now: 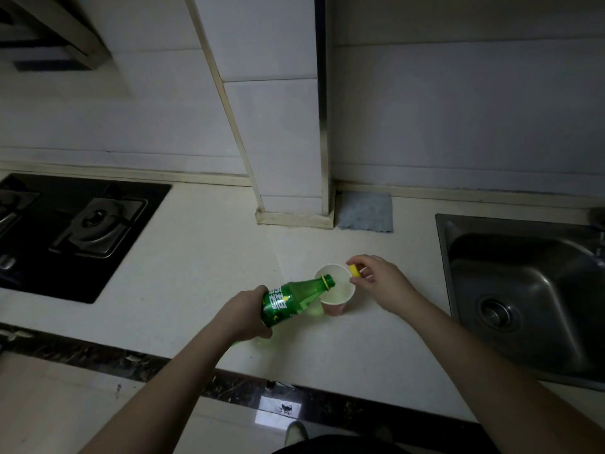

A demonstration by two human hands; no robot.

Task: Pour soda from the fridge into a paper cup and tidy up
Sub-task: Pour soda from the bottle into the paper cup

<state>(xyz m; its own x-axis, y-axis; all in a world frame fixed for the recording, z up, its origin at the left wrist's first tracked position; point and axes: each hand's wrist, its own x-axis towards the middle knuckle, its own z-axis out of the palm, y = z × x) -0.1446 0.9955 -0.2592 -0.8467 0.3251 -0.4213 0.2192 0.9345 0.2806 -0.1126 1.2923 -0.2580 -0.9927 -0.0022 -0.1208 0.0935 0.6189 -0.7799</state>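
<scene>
My left hand (242, 311) grips the lower body of a green soda bottle (294, 299), tilted with its open neck over the rim of a paper cup (337, 294). The cup stands on the pale countertop (203, 263) and holds pale liquid. My right hand (376, 278) hovers just right of the cup's rim and pinches the yellow bottle cap (354, 270) between thumb and fingers.
A black gas hob (72, 231) lies at the left. A steel sink (530, 290) is set in the counter at the right. A grey-blue cloth (365, 212) lies by the tiled pillar (288, 126) behind the cup. The counter's dark front edge (163, 365) runs below my arms.
</scene>
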